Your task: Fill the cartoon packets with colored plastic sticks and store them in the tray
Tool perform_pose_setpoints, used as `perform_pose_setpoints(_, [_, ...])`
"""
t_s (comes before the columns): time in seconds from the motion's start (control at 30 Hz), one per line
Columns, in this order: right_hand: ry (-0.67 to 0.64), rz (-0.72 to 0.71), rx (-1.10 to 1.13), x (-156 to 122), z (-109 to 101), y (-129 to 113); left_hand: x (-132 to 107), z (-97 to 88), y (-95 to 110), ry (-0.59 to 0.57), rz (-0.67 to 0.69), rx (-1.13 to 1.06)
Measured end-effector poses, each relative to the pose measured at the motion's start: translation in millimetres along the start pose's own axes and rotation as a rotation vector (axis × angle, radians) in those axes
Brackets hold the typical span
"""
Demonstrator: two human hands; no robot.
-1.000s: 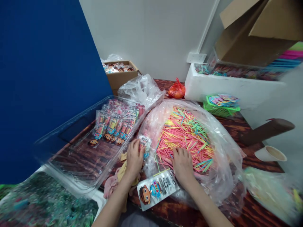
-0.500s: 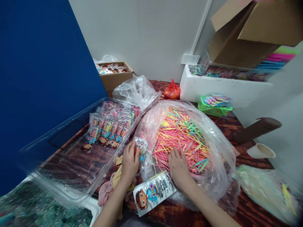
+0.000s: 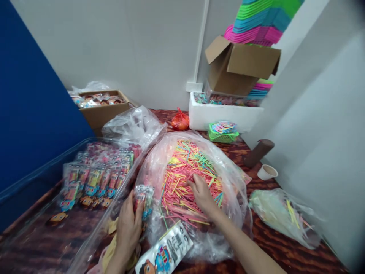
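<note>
A clear plastic bag (image 3: pixel 228 179) lies open on the table, heaped with thin pink, yellow, green and blue sticks (image 3: pixel 185 167). My right hand (image 3: pixel 201 194) rests on that heap, fingers spread among the sticks. My left hand (image 3: pixel 128 224) is closed round a small clear packet of sticks (image 3: pixel 144 198) at the bag's left edge. A printed packet card with a cartoon face (image 3: pixel 164 255) lies near the table's front, between my forearms.
A clear tray (image 3: pixel 42 213) at left holds rows of filled packets (image 3: pixel 94 179). Behind stand a cardboard box (image 3: pixel 99 110), a crumpled bag (image 3: pixel 131 125), a red bag (image 3: pixel 180 121), a white foam box (image 3: pixel 222 112), a green basket (image 3: pixel 222 133), a paper cup (image 3: pixel 266 172).
The camera has swung up and to the right. My right hand has moved further up onto the stick heap. My left hand still holds the small packet.
</note>
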State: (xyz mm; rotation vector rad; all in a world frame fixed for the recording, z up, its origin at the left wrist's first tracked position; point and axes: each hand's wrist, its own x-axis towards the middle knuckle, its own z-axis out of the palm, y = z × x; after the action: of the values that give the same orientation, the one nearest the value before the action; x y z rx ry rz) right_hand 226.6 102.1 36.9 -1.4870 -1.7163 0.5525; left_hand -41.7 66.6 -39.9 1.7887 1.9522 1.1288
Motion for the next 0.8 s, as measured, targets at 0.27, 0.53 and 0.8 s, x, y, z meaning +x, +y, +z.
perform_pose_setpoints(0.27, [-0.032, 0.23, 0.696, 20.0, -28.3, 1.3, 3.8, -2.5, -0.6, -0.01, 0.107, 0.044])
perform_pose_setpoints(0.53, [-0.096, 0.072, 0.646, 1.8, -45.9, -2.4, -11.4, -26.8, 37.4, 0.045, 0.165, 0.136])
perform_pose_setpoints(0.8, [-0.028, 0.123, 0.513, -64.0, -12.6, 0.0, -33.7, -40.5, 72.7, -0.032, 0.229, 0.062])
